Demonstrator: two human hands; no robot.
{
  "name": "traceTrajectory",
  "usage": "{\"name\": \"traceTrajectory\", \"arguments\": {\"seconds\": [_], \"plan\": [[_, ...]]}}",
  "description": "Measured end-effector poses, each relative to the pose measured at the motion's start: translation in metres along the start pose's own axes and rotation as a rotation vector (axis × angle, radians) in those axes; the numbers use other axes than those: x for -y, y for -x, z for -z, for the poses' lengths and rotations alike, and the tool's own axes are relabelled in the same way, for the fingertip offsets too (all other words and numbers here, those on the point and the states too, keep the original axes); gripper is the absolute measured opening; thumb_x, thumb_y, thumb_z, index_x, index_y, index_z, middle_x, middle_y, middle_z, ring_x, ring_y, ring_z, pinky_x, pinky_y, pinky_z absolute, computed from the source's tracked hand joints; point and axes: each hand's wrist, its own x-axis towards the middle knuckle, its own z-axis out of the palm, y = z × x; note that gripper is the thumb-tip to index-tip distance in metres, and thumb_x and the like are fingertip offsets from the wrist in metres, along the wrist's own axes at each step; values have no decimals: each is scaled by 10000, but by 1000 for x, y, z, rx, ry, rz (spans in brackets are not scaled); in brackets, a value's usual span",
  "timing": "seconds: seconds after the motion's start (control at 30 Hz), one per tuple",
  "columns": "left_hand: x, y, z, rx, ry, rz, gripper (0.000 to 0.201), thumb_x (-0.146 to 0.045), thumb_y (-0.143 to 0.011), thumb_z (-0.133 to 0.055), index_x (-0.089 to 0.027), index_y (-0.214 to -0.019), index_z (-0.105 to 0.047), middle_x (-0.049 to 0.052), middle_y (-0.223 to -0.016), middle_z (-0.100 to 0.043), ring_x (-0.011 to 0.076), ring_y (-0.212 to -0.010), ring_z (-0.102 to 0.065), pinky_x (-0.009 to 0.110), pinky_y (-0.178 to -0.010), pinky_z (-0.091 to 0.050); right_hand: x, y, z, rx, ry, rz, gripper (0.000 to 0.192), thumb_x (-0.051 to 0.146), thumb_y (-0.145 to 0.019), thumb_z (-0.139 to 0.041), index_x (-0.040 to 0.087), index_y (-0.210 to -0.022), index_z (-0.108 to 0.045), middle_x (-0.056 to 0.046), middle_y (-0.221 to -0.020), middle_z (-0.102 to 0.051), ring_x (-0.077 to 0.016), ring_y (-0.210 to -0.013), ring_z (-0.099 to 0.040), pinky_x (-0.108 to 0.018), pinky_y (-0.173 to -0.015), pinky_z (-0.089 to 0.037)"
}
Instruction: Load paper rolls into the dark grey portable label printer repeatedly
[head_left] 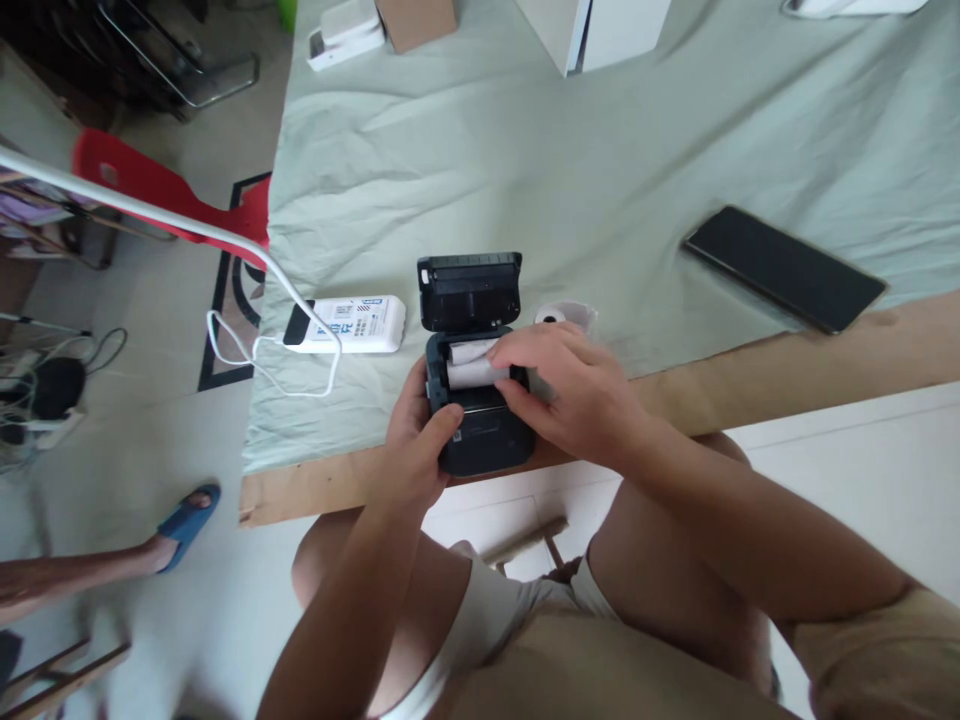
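A small dark label printer (486, 440) sits at the table's front edge with its lid (470, 290) swung up. Inside its bay lies a white paper roll (472, 373). My left hand (415, 430) grips the printer's left side, thumb on the front top. From the right, my right hand (574, 385) reaches over the bay, its thumb and fingers closed on the roll's right end. Just behind my right hand is another white paper roll (551, 314), partly covered by the hand, with clear plastic beside it.
A white power bank (364, 325) with a white cable lies left of the printer. To the right is a black phone (784, 265). White boxes (622, 35) and a brown box (418, 20) stand at the back. Another person's foot (166, 545) is on the floor at left.
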Motion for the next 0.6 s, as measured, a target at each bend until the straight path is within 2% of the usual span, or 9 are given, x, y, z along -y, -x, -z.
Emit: {"name": "traceTrajectory", "arguments": {"seconds": [0.1,0.2,0.27,0.33,0.43,0.6], "plan": [[4,0,2,25,1,-7,591,-322,-787,-823,-256,-1341,-627,56,-1169,-799,257,-1003,-791,374,-857,-674,2,-3,1,11,94,-28,170,139,-961,-600,242,-1085,-653,-28,-1077,-800,-200,-966,-715,-360,-842,-472],[5,0,4,40,-8,10,629,-327,-800,-813,-271,-1392,-609,61,-1207,-791,237,-926,-789,363,-816,-675,2,-8,6,159,159,-119,209,226,-937,-653,248,-1141,-690,-23,-1078,-804,-242,-931,-668,-401,-842,-434],[5,0,3,42,-13,7,602,-329,-803,-809,-274,-1374,-627,61,-1210,-789,264,-1010,-786,370,-837,-674,2,-11,7,246,148,-185,274,228,-913,-656,243,-1185,-690,-18,-1093,-804,-251,-907,-644,-406,-835,-422],[3,0,2,46,-17,-9,552,-331,-802,-808,-269,-1329,-658,59,-1202,-789,303,-1156,-758,389,-896,-669,2,-13,7,278,134,-230,310,190,-899,-634,240,-1201,-686,-9,-1067,-807,-244,-884,-635,-399,-817,-413],[1,0,-1,36,-22,-28,542,-348,-775,-838,-254,-1285,-682,57,-1155,-796,335,-1270,-711,418,-961,-655,4,-12,4,241,111,-213,287,140,-929,-567,245,-1164,-694,7,-947,-801,-227,-850,-639,-389,-778,-402],[-1,0,-5,23,-33,-54,514,-382,-768,-854,-238,-1236,-698,60,-1096,-797,342,-1287,-697,421,-989,-639,11,-8,11,109,125,-107,253,147,-993,-497,268,-1106,-688,0,-887,-777,-208,-820,-649,-394,-807,-470]]}}
